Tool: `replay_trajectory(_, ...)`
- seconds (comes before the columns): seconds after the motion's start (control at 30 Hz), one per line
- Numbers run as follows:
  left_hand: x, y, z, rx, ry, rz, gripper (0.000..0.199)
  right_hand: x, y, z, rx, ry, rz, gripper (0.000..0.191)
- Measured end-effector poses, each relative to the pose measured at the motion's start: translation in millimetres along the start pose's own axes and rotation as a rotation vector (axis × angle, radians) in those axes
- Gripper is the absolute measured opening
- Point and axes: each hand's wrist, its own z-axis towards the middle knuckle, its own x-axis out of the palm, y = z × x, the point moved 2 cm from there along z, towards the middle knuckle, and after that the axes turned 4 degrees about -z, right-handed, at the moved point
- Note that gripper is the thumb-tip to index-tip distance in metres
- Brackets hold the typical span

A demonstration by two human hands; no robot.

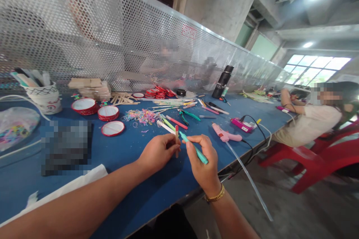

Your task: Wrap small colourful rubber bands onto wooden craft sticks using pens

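Note:
Upright in the pinched fingers of my left hand [158, 153] is a wooden craft stick [177, 140] with a red upper end. My right hand [203, 157] grips a teal marker [198, 150], its tip pointing up and left, close beside the stick; I cannot tell whether they touch. Just beyond my hands lie a green marker [168, 123], a red marker [177, 122] and teal-handled pliers [189, 114]. Left of these is a heap of small coloured rubber bands [143, 116].
Round red-rimmed tins [112, 128] and stacked wooden sticks [89, 89] stand at the back left, near a cup of pens [43, 97]. A pink glue gun [226, 133] with a long glue stick lies right. A black bottle [223, 82] stands behind. Another person [316, 119] sits far right.

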Motion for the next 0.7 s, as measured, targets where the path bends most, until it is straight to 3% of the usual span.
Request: replay_trajectory(0.7,-0.1,2.3,0.7,0.02,-0.008,-0.007,0.014,2.1,0.9,-1.5,-0.079,0.008,-0.072,0.009)
